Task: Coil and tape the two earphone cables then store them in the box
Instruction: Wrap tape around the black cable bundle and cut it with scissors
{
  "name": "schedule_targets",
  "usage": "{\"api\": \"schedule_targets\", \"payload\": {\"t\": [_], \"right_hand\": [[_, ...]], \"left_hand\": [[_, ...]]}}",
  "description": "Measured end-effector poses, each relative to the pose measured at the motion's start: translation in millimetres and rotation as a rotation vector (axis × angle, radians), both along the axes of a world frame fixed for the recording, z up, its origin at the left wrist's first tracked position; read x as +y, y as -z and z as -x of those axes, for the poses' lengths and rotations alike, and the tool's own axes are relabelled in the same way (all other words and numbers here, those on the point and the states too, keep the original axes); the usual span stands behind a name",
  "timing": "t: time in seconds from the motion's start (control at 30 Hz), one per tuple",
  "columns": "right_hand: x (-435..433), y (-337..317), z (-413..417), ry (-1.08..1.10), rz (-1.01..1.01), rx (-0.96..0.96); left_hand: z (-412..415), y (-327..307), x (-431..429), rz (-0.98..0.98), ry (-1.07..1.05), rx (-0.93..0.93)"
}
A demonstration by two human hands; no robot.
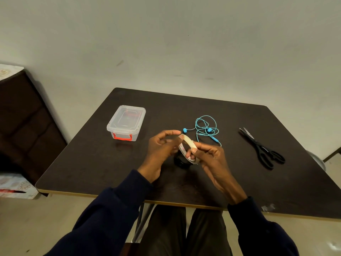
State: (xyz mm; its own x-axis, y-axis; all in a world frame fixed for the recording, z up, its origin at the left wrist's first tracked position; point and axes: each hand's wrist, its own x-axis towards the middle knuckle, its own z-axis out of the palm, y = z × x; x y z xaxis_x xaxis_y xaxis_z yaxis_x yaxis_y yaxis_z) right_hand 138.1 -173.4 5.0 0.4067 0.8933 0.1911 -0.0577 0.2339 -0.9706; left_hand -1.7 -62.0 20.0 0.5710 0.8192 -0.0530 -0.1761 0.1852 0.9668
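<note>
- Pale tape roll (187,147) is held up over the dark table (110,163) by both hands.
- Right hand (214,159) pinches the roll's lower side, with its fingers curled on it.
- Left hand (160,146) curls in and pinches the roll's top edge.
- Blue earphone cable (205,129) lies loose on the table, just past the hands.
- Clear box (126,122) sits to the left with its lid on — I cannot tell what is inside.
- Black scissors (262,147) lie far right.

On the tabletop (92,163), the box (126,122) sits toward the far left corner. The earphone cable (205,129) lies right of it at the middle, with the tape roll (187,148) before it. The scissors (262,148) lie near the right edge.
</note>
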Motion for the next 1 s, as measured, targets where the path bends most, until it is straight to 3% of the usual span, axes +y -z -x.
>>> {"api": "schedule_targets", "payload": {"t": [0.07, 0.2, 0.4, 0.57, 0.87, 0.93, 1.0], "right_hand": [[-0.7, 0.4, 1.1, 0.010, 0.001, -0.040], [0.2, -5.1, 2.7, 0.024, 0.016, -0.166], [0.3, -14.7, 1.5, 0.042, 0.045, -0.241], [-1.0, -17.5, 4.3, 0.018, 0.032, -0.258], [-0.1, -16.6, 3.9, 0.061, 0.038, -0.328], [-4.7, -15.4, -1.9, 0.080, 0.048, -0.372], [-11.7, -14.1, -8.8, 0.091, 0.049, -0.390]], "left_hand": [[0.3, 6.1, -3.0, -0.353, -0.133, 0.050], [-2.1, 12.7, -9.7, -0.738, -0.170, 0.046], [-7.0, 12.5, -9.1, -1.015, -0.244, 0.072], [-7.6, 8.5, -6.5, -0.951, -0.250, 0.065], [-11.7, -1.7, 0.1, -1.003, -0.218, 0.216], [-10.5, -11.2, 8.1, -0.943, -0.205, 0.217], [-7.2, -21.6, 21.1, -0.749, -0.157, 0.227]]}}
